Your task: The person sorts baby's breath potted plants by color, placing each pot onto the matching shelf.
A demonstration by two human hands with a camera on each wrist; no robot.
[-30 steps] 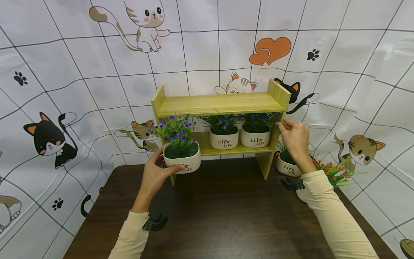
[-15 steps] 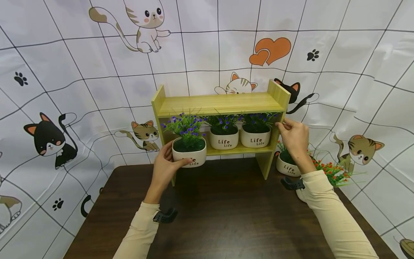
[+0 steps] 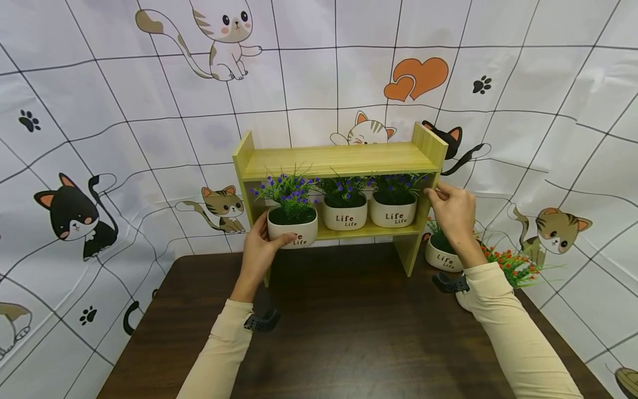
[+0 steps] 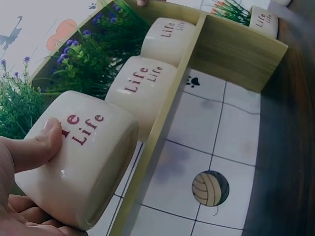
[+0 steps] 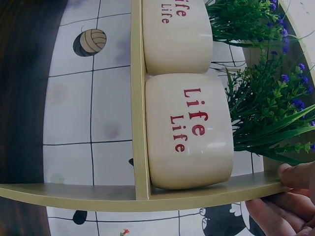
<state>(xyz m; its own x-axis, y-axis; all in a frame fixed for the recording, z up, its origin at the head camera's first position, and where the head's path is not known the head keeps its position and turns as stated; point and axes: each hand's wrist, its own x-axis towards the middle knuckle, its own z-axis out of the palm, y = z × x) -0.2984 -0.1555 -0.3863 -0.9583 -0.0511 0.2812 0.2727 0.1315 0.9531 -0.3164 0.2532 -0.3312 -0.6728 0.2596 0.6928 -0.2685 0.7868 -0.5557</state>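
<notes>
My left hand grips a white potted plant with purple flowers, thumb across its "Life" lettering. In the left wrist view this pot is tilted in front of the shelf's left end; whether its base touches the lower board cannot be told. Two matching potted plants stand side by side on that board, a middle one and a right one. My right hand pinches the front edge of the right side panel of the wooden shelf, thumb inside and fingers outside.
Right of the shelf, on the dark table, stand a white pot and a plant with orange-red flowers, both partly behind my right arm. A cat-patterned wall covering rises behind the shelf.
My left hand has carried its potted plant right and slightly up, from the shelf's left edge toward the middle plant. The right hand stays on the side panel.
</notes>
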